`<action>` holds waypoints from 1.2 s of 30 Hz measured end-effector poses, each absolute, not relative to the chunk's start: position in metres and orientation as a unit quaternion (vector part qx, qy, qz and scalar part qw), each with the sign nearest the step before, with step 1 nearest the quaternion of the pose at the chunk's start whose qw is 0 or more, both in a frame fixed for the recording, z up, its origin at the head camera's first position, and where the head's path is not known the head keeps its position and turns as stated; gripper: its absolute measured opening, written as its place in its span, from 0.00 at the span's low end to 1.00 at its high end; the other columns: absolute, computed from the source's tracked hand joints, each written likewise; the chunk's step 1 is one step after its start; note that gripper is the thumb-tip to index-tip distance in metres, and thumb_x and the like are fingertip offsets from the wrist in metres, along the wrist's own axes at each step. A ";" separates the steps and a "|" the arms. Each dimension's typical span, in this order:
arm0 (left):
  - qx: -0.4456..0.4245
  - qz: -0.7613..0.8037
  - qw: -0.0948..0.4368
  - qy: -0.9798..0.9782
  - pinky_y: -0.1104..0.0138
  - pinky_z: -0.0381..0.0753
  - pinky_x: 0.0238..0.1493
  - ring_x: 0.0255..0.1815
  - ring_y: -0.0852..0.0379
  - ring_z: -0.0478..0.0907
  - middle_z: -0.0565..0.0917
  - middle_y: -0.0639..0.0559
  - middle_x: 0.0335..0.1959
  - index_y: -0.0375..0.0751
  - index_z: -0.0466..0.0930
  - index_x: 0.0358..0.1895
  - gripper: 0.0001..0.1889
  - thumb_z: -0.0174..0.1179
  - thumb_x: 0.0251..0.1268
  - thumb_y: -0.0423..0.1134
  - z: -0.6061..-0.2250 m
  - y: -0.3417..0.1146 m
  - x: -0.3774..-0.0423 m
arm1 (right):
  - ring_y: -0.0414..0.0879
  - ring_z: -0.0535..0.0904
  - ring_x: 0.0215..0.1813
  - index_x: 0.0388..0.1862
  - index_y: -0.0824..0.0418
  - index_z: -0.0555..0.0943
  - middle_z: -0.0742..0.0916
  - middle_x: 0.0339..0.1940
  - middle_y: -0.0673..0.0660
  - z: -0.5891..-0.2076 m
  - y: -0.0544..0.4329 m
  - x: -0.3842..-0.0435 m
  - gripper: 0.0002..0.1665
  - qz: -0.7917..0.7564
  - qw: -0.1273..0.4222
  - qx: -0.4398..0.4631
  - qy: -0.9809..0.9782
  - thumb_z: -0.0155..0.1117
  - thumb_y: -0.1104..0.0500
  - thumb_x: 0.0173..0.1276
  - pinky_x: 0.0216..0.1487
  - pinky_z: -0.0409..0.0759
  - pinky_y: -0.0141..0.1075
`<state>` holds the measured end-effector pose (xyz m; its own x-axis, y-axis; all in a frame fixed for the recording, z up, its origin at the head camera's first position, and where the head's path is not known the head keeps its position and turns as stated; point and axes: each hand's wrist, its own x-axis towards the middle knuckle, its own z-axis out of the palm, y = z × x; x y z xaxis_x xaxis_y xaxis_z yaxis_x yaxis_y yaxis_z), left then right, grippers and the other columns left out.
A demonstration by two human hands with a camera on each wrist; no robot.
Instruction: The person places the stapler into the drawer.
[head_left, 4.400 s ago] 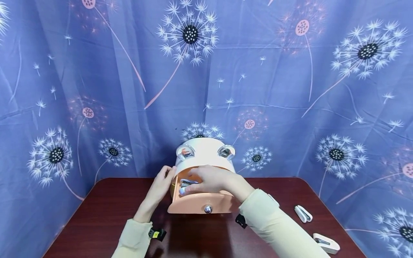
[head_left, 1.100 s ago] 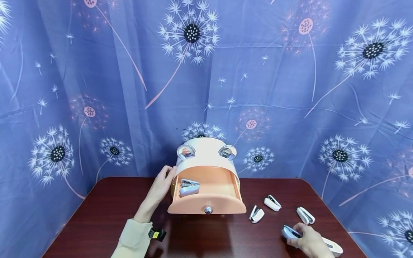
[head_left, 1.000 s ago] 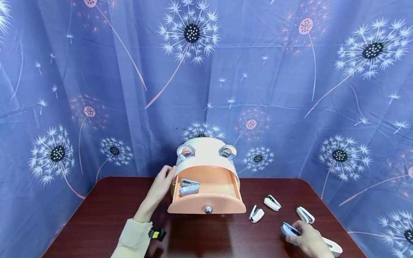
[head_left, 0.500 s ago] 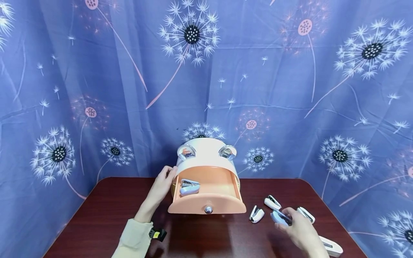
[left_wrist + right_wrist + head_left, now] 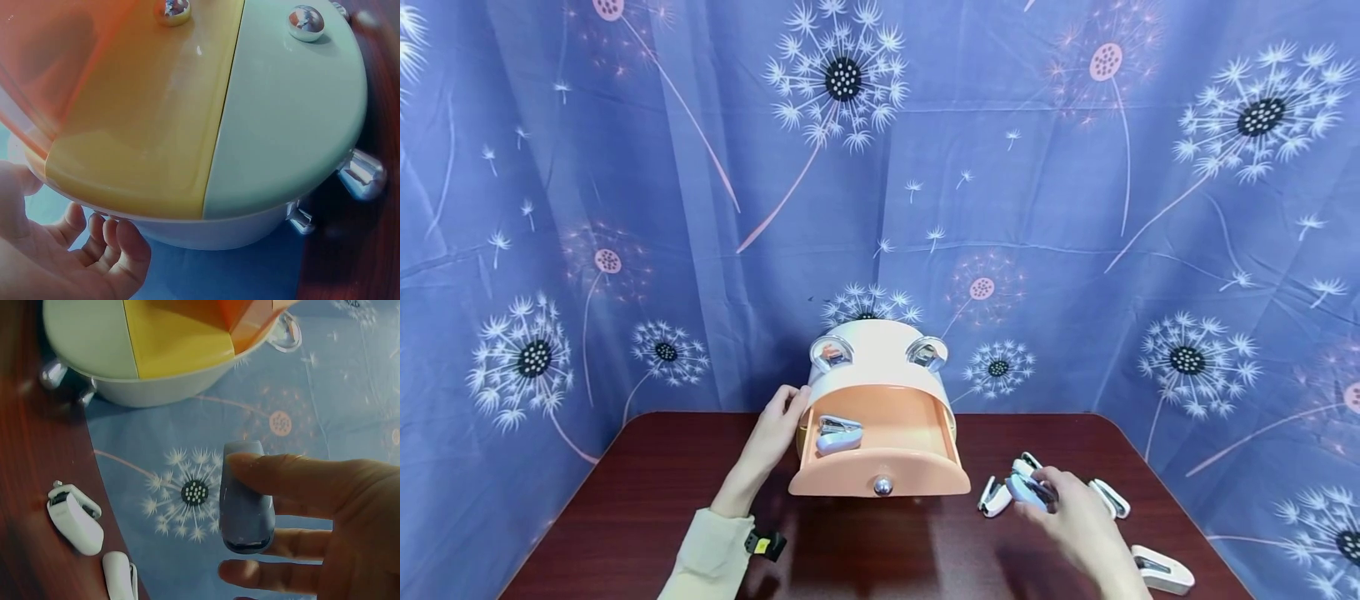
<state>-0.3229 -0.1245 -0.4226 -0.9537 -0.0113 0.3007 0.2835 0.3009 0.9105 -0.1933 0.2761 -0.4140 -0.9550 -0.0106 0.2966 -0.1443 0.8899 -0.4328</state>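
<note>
My right hand [image 5: 1075, 521] holds a light blue stapler [image 5: 1028, 492] above the right part of the table; in the right wrist view my thumb lies along the stapler [image 5: 247, 509], fingers on its other side. My left hand [image 5: 772, 429] touches the left side of a rounded white drawer unit [image 5: 880, 354], its fingers loosely bent in the left wrist view. The unit's orange top drawer [image 5: 880, 473] is pulled out. A blue-silver stapler [image 5: 840, 437] lies at the drawer's left end. The left wrist view shows yellow [image 5: 144, 125] and green [image 5: 287, 106] drawer fronts below.
Right of the unit, two white staplers [image 5: 995, 498] lie close together, one partly hidden behind the held stapler. Another white stapler [image 5: 1114, 498] and a larger white one [image 5: 1163, 570] lie farther right. A blue dandelion-print curtain [image 5: 880, 208] surrounds the dark wooden table [image 5: 700, 450].
My right hand was in the drawer earlier, then at the table's front right holding the light blue stapler. It has since carried it left and farther back. My left hand stays put.
</note>
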 end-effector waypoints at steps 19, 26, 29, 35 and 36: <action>-0.093 -0.582 0.118 -0.799 0.63 0.70 0.36 0.34 0.52 0.72 0.73 0.48 0.30 0.40 0.72 0.41 0.22 0.48 0.75 0.58 -0.418 -0.126 -0.323 | 0.40 0.73 0.30 0.47 0.56 0.83 0.79 0.30 0.46 -0.402 0.236 -0.193 0.23 0.266 0.215 0.058 -0.938 0.78 0.50 0.53 0.29 0.69 0.37; -0.086 -0.582 0.119 -0.800 0.63 0.69 0.35 0.33 0.52 0.71 0.72 0.48 0.29 0.41 0.73 0.41 0.22 0.49 0.75 0.58 -0.420 -0.125 -0.322 | 0.39 0.74 0.31 0.46 0.52 0.83 0.79 0.31 0.41 -0.395 0.225 -0.189 0.22 0.274 0.216 0.060 -0.935 0.78 0.47 0.54 0.30 0.71 0.36; -0.088 -0.581 0.118 -0.800 0.64 0.69 0.35 0.32 0.52 0.71 0.72 0.49 0.28 0.41 0.73 0.41 0.22 0.49 0.74 0.59 -0.421 -0.124 -0.323 | 0.41 0.73 0.31 0.47 0.53 0.83 0.79 0.31 0.43 -0.390 0.224 -0.187 0.24 0.272 0.231 0.067 -0.932 0.77 0.46 0.55 0.29 0.70 0.36; -0.082 -0.582 0.123 -0.800 0.64 0.69 0.35 0.33 0.52 0.71 0.72 0.49 0.28 0.41 0.73 0.41 0.21 0.49 0.75 0.58 -0.422 -0.124 -0.323 | 0.41 0.73 0.31 0.48 0.55 0.83 0.79 0.30 0.45 -0.380 0.220 -0.191 0.24 0.260 0.252 0.086 -0.928 0.77 0.46 0.55 0.29 0.70 0.37; -0.081 -0.583 0.124 -0.799 0.64 0.69 0.36 0.33 0.52 0.71 0.72 0.49 0.28 0.41 0.73 0.41 0.21 0.49 0.75 0.58 -0.422 -0.124 -0.323 | 0.41 0.73 0.31 0.48 0.55 0.83 0.80 0.31 0.45 -0.378 0.219 -0.192 0.24 0.258 0.255 0.089 -0.928 0.77 0.47 0.55 0.30 0.71 0.37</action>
